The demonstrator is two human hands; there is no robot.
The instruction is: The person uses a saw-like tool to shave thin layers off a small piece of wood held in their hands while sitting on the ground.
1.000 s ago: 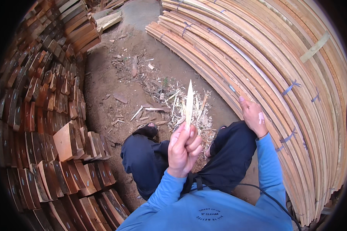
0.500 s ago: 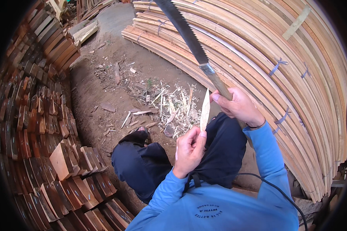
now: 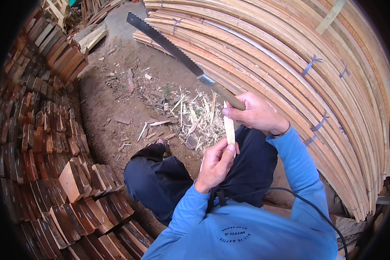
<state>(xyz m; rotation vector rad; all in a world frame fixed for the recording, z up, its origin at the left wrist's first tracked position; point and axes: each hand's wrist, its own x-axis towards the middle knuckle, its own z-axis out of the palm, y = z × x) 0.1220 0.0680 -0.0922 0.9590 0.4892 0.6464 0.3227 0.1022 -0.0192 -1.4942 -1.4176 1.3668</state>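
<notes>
Above the lap, a thin pale wood sliver (image 3: 229, 128) stands upright, left hand (image 3: 215, 164) grip clamped on its lower end. Right hand (image 3: 256, 114) grip closed around the handle of a long saw (image 3: 173, 50). Below: wood shavings (image 3: 190, 117) on dirt ground (image 3: 117, 91); bundled curved slats (image 3: 299, 56) to the right.

Bare dirt ground (image 3: 117, 93) carries wood shavings (image 3: 190, 117) and stacked wooden slats (image 3: 290, 65).

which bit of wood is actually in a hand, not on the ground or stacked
The thin pale wood strip, upright in the left hand. The other slivers lie loose on the dirt; the right hand grips a saw.
</notes>
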